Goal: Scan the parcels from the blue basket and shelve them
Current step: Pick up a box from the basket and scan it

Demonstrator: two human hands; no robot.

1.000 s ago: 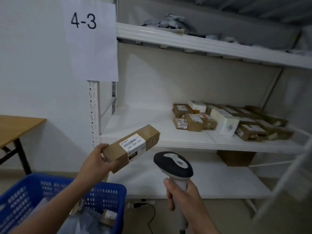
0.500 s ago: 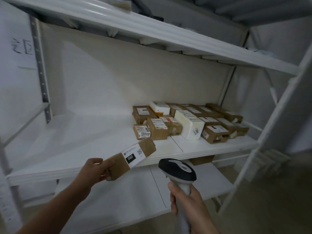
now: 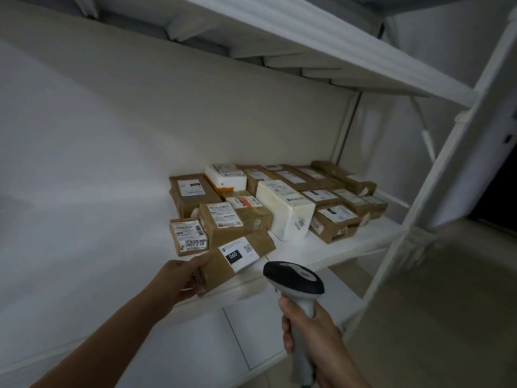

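The left hand [image 3: 179, 281] grips the near end of a long brown cardboard parcel [image 3: 237, 260], held at the front lip of the white shelf board [image 3: 98, 247], at six o'clock of the shelved boxes [image 3: 333, 219]. The right hand [image 3: 307, 329] clasps a black-headed grey scanner [image 3: 293, 278]. Left overhanging, the parcel could tip off; pushed hard, it could shove the small brown box [image 3: 188, 237] beside it.

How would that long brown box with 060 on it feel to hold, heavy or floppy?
Probably stiff: the brown box has straight edges though the left hand grips only one end. Likely fairly light, since one hand manages it that way. It should not roll, because its sides are flat.
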